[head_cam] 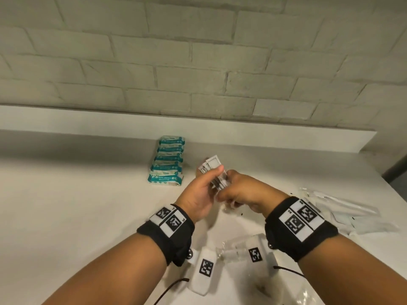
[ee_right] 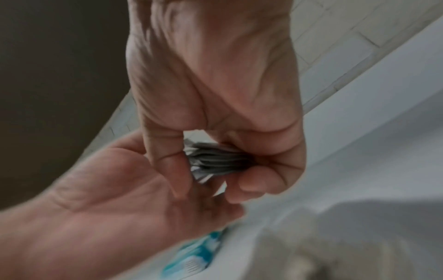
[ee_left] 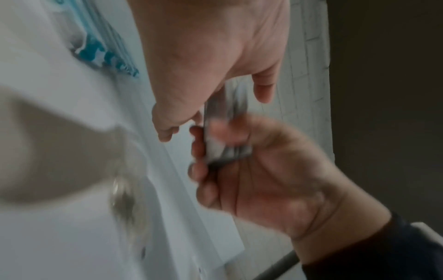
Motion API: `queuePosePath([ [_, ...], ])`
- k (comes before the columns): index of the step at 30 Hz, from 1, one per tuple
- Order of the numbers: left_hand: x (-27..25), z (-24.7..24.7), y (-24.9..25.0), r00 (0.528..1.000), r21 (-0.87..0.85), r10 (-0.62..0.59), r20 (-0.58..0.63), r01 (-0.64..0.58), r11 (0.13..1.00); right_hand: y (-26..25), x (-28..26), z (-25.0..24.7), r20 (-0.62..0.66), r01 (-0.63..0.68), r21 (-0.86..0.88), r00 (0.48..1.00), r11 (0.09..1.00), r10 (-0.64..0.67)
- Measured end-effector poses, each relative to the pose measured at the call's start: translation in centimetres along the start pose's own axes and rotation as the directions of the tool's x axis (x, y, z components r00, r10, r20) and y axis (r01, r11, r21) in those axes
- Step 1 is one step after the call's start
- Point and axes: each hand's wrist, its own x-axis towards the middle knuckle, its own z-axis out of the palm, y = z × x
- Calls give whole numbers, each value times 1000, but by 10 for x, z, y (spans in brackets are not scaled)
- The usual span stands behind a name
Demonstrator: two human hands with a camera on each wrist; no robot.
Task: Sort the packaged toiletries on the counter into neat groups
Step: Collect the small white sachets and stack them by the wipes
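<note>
A small stack of flat white and clear sachets (head_cam: 211, 170) is held above the white counter (head_cam: 88, 205) between both hands. My left hand (head_cam: 214, 178) grips the stack from the left, thumb on top. From the right, my right hand (head_cam: 226, 186) pinches its near end. In the right wrist view the sachets (ee_right: 215, 161) show edge-on as grey layers between the curled fingers (ee_right: 254, 183). The left wrist view is blurred and shows the same stack (ee_left: 225, 147) in both hands. A row of teal wipe packs (head_cam: 167, 161) lies behind and to the left.
Long clear-wrapped items (head_cam: 343, 210) lie in a loose pile at the right edge of the counter. More clear packets (head_cam: 233, 249) sit near my wrists at the front. A low white ledge (head_cam: 198, 128) and a brick wall back the counter.
</note>
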Motion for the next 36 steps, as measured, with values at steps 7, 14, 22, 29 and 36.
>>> queuePosePath([
  [7, 59, -11, 56, 973, 914, 230, 4, -96, 393, 1, 72, -48, 6, 56, -572, 998, 818, -64],
  [14, 96, -8, 49, 994, 824, -73, 81, -108, -556, 9, 121, -49, 68, 91, -744, 996, 662, -60],
  [22, 110, -13, 33, 989, 827, 37, 140, -96, -554, 24, 119, -63, -3, 84, -800, 990, 594, -143],
  [29, 141, -8, 38, 995, 831, 97, 28, 30, -556, 18, 140, -71, -62, 71, -816, 976, 573, -209],
  [36, 184, -10, 58, 985, 844, 173, 5, 89, -529, -1, 180, -83, -96, 59, -790, 971, 610, -218],
])
